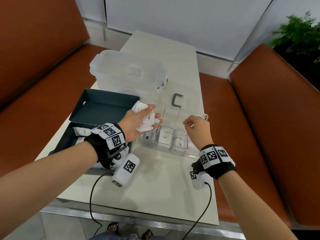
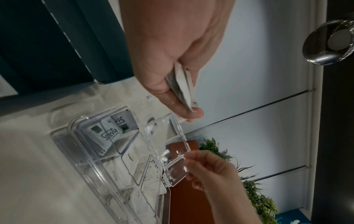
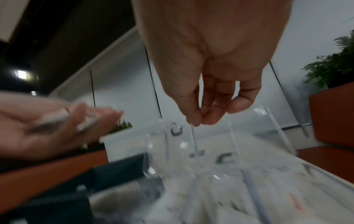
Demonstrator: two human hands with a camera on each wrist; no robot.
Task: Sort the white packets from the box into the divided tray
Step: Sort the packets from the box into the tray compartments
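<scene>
From the head view, your left hand lies palm up over the gap between the dark box and the clear divided tray, fingers loosely curled round a bunch of white packets. More packets lie in the box and in the tray's near compartments. Your right hand hangs above the tray, fingertips drawn together.

In the left wrist view, your thumb presses the packets against your fingers, above the Stevia compartment.

The right wrist view is blurred; your fingers are pinched narrow, and you cannot tell whether they hold anything.
</scene>
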